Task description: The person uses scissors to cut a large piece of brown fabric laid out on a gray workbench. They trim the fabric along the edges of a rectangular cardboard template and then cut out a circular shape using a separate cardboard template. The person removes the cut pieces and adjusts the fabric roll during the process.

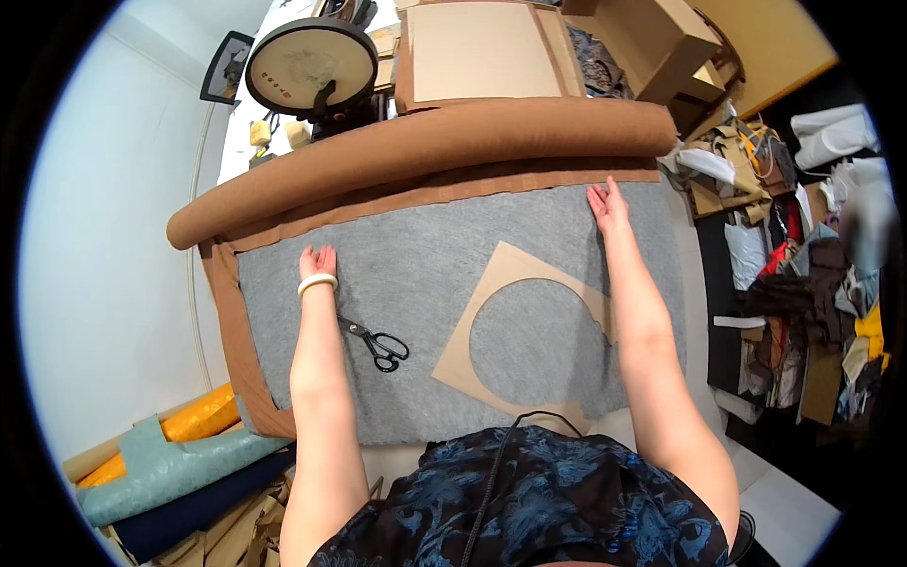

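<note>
Grey felt-like sheet (406, 274) lies flat on top of brown fabric (236, 331), whose border shows along the left and far sides. My left hand (318, 262), with a pale bangle at the wrist, rests over the sheet's left part, fingers extended and holding nothing. Near the far right edge of the sheet, my right hand (607, 203) is open, thumb and fingers apart. Black-handled scissors (383, 350) lie beside my left forearm, their blades partly hidden by it. A cardboard template (477, 312) with a large round cutout lies between my arms, its right part covered by my right forearm.
A thick brown fabric roll (425, 146) spans the far side. Behind it are a round-topped stand (312, 66), a cardboard sheet (487, 47) and an open box (652, 42). Fabric scraps (794, 274) crowd the right; fabric rolls (179, 472) lie lower left.
</note>
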Available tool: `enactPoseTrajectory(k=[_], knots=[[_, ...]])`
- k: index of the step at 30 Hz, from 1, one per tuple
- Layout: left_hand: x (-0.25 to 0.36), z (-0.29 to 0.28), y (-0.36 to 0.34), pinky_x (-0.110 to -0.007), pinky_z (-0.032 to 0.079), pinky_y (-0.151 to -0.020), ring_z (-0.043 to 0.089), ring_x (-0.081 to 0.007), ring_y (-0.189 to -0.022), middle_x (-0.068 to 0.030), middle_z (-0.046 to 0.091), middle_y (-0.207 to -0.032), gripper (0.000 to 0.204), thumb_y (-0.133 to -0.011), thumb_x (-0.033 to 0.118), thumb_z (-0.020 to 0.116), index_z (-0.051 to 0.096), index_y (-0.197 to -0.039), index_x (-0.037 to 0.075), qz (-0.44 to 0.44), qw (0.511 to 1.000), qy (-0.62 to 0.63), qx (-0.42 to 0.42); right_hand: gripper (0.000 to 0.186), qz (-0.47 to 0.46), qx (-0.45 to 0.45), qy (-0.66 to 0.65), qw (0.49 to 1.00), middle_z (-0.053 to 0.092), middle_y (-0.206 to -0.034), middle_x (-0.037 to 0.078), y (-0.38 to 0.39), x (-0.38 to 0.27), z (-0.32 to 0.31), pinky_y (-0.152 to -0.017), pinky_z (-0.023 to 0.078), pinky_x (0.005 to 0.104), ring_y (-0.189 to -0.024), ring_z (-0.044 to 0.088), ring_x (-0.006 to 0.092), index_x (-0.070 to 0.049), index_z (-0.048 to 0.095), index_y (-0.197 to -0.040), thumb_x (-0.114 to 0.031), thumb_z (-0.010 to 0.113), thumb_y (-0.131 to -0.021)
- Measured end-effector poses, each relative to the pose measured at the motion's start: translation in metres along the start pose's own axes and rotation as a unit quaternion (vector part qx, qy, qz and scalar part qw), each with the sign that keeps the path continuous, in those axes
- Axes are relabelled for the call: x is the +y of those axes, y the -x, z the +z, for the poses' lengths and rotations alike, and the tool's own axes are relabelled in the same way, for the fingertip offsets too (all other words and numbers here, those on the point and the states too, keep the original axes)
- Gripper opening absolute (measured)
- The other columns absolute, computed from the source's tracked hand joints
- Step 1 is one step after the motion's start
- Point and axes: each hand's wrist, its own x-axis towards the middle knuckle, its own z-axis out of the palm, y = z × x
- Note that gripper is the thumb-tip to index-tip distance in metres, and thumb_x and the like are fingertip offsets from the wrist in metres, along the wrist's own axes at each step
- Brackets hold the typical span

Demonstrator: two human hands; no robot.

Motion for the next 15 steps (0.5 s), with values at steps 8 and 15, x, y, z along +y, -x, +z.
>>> enactPoseTrajectory(k=[8, 15], knots=[[0.053, 0.031, -0.078, -0.025, 0.043, -0.043, 0.057, -0.0143, -0.055, -0.005, 0.061, -0.071, 0.024, -0.095, 0.032, 0.058, 0.053, -0.093, 0.008, 0.002, 0.989, -0.111, -0.1, 0.033, 0.042, 0.015, 0.091, 0.995, 0.059, -0.061, 0.003, -0.037, -0.016, 0.044, -0.038, 0.041, 0.0249, -0.044, 0.052, 0.0124, -0.007, 0.056, -0.073, -0.034, 0.068, -0.089], [0.059, 0.059, -0.07, -0.023, 0.023, -0.033, 0.032, -0.0102, -0.041, 0.0022, 0.04, -0.055, 0.027, -0.096, 0.027, 0.055, 0.046, -0.074, 0.013, -0.039, 0.987, -0.154, 0.001, 0.024, 0.012, 0.048, 0.129, 0.99, 0.057, -0.065, 0.004, -0.025, -0.018, 0.046, -0.038, 0.038, 0.0245, -0.045, 0.048, 0.0107, -0.005, 0.053, -0.081, -0.025, 0.057, -0.095]])
